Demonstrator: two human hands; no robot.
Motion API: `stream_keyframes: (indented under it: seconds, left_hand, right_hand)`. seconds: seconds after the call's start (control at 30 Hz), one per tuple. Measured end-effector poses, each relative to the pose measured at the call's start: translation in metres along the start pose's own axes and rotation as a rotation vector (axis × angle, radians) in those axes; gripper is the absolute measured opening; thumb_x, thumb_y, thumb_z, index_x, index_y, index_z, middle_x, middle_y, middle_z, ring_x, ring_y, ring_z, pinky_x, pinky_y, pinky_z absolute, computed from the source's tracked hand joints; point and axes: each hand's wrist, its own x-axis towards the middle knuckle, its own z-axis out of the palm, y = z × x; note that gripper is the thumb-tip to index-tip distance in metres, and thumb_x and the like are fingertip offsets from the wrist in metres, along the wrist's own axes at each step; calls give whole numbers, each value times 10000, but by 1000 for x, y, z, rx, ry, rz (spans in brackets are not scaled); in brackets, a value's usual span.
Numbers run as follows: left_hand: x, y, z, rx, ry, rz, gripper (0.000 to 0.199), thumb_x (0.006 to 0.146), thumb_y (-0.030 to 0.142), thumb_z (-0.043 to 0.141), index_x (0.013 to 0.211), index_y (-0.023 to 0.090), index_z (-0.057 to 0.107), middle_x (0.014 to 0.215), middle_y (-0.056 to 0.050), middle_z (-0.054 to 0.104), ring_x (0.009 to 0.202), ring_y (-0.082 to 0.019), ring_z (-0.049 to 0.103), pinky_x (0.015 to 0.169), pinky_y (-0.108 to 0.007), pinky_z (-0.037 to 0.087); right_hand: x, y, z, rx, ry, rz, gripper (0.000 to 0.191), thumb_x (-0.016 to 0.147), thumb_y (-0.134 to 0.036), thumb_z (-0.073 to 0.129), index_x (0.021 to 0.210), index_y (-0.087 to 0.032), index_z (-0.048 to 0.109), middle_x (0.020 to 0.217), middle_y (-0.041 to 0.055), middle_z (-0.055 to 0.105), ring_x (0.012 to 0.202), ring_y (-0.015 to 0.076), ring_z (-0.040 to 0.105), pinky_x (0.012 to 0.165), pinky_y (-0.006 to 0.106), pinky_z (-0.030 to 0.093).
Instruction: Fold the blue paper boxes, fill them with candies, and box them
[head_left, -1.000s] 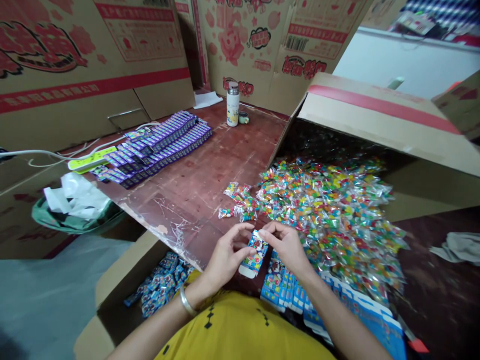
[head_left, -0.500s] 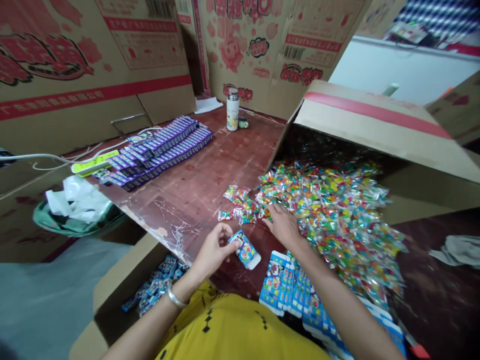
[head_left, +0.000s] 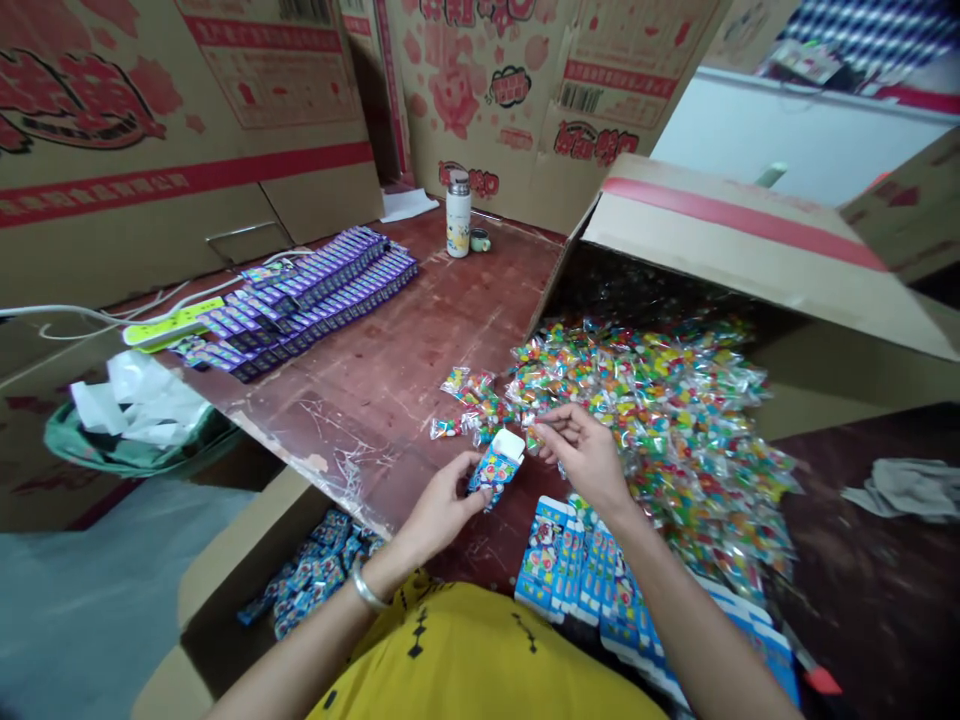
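My left hand [head_left: 442,508] pinches a small blue box [head_left: 495,474] between thumb and fingers, its white end flap raised. The box sits just off the near left side of the candy pile [head_left: 660,400], tilted, flap end toward the pile. My right hand [head_left: 589,458] is at the pile's near left edge, thumb and fingertips drawn close together; whether a packet is between them I cannot tell (the pile directly behind confuses the outline). A silver bracelet [head_left: 366,586] circles my left wrist.

Immediately left of the pile: a few loose candy packets [head_left: 469,400], clear-wrapped. On its near side, toward my body: a row of blue boxes [head_left: 551,555], overlapping, partly under my right forearm. Behind the pile: a large carton [head_left: 739,245], its mouth facing the candy. Right of the pile: a crumpled grey cloth [head_left: 904,490].

Farther out, beyond the pile to the left: a white bottle [head_left: 458,222], upright, with a small cup [head_left: 480,241] just beside it. Well left of the pile: purple boxes [head_left: 322,290] in stacked rows. Low, left and nearer me than the pile: a lower carton [head_left: 225,545] containing small blue packs [head_left: 319,570].
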Motion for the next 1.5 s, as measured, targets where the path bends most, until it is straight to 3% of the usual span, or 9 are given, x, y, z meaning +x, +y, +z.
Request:
stream_keyframes:
  seconds: [0.2,0.37,0.43,0.57,0.73,0.97,1.13,1.33,1.5]
  left_hand:
    - [-5,14,17,54,26,33,261,803,202,594,1064,191,588,1018,-33,661,917,-197,588,844,-280,445]
    - [-6,13,23,-28,97,55,255,806,197,614,1058,180,576,1031,-45,654,944,-197,595,869,-296,454]
    - [-5,13,24,-117,112,68,301,803,172,618,1095,188,549,1069,-49,644,970,-194,598,879,-301,462]
    - [-7,17,28,-237,136,79,628,781,121,638,1340,260,386,1149,-44,617,959,-176,605,837,-284,488]
    - [-11,21,30,-266,95,76,617,805,132,618,1361,288,401,1263,-46,576,1017,-193,598,871,-304,491]
    - [-6,24,21,-336,40,106,425,792,157,652,1191,223,524,1132,-48,604,983,-193,586,817,-285,496]
    - [-3,18,23,-407,18,69,315,782,191,684,1067,177,550,1016,-41,613,909,-165,585,751,-239,476]
    - [-2,16,28,-473,97,27,486,750,195,719,1144,230,437,963,-13,619,785,-120,603,659,-205,467]
    - [0,20,23,-384,151,27,474,743,194,714,1119,226,427,966,-15,630,762,-112,615,663,-207,483]
  right_hand:
    - [-13,-8,19,-428,189,-214,167,869,-393,601,826,-232,592,709,23,645,631,182,605,629,297,453]
    - [-17,-10,26,-617,141,-353,192,909,-352,551,795,-221,632,808,46,604,790,199,577,751,312,432]
    - [-17,-13,24,-575,89,-364,204,913,-347,546,808,-216,663,909,62,584,884,207,567,806,320,433]
    - [-15,-14,16,-381,-66,-297,221,929,-331,520,851,-222,696,1112,68,556,1070,217,534,916,332,412]
    - [-20,-5,11,-119,-268,-90,173,907,-349,553,878,-210,652,849,21,626,787,173,607,688,281,472]
    - [-37,16,29,188,-40,-9,305,810,-307,689,1087,-213,603,869,33,674,783,186,643,704,293,511]
    - [-38,26,34,178,-73,-14,181,838,-309,649,982,-205,683,946,54,694,891,221,645,806,341,506]
    - [-37,17,32,45,-29,-101,121,879,-280,591,889,-205,686,902,41,673,847,207,636,786,327,490]
    - [-37,14,40,189,58,-103,267,863,-231,612,1126,-256,574,999,36,665,900,195,635,818,336,500]
